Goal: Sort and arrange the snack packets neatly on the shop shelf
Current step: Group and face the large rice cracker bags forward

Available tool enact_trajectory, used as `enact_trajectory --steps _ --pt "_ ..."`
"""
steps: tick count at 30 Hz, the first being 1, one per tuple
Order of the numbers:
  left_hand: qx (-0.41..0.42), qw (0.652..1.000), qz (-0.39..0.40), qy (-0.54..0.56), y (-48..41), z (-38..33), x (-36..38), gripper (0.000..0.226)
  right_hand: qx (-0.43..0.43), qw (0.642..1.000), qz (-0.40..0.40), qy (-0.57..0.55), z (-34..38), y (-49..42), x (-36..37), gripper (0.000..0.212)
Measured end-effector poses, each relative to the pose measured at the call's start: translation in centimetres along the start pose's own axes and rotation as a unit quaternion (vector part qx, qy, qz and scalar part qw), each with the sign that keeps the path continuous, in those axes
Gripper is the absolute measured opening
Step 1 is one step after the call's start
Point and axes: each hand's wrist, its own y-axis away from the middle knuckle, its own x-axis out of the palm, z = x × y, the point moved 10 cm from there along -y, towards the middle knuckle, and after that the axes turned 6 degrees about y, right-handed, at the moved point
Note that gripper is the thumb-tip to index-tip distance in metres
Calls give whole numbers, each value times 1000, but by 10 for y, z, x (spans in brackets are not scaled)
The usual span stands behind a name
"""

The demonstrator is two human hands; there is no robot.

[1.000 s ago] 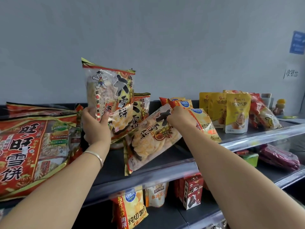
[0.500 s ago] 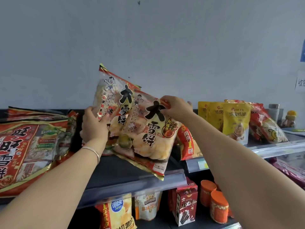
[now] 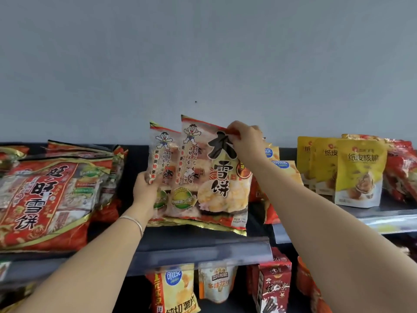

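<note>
Two rice-cracker packets stand upright on the dark top shelf (image 3: 203, 247), one overlapping the other. My right hand (image 3: 244, 141) pinches the top right corner of the front packet (image 3: 216, 177). The rear packet (image 3: 161, 154) peeks out on the left, and my left hand (image 3: 145, 188) grips its left edge. Their lower edges rest on the shelf. A chip packet (image 3: 285, 170) leans behind my right forearm.
A stack of large red rice-cracker bags (image 3: 47, 199) lies on the left of the shelf. Yellow walnut pouches (image 3: 358, 170) and red packets (image 3: 401, 168) stand on the right shelf section. Chip bags (image 3: 174, 288) and a red carton (image 3: 274, 288) fill the lower shelf.
My right hand lifted the fallen packet off the shelf and stood it upright in front of the packet my left hand holds. Both now stand straighter, side by side.
</note>
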Motion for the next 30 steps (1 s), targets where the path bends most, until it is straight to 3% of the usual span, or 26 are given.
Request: enact_trajectory --steps 8,13,17,22,26,30 --pt "-174 978 81 86 -17 57 10 46 -7 999 49 2 22 -8 62 27" --pt "-168 969 162 86 -39 80 23 99 -3 996 86 5 28 -6 93 26" --pt "-162 959 194 124 -15 48 35 69 0 995 103 4 38 -7 109 24" --pt "-133 962 201 130 -14 50 35 65 31 993 110 15 24 -4 117 46" --pt "-71 973 175 135 -18 36 32 75 181 974 110 -77 -14 7 121 68" --pt "-25 975 187 113 -14 27 37 56 313 917 161 -185 -40 31 142 69"
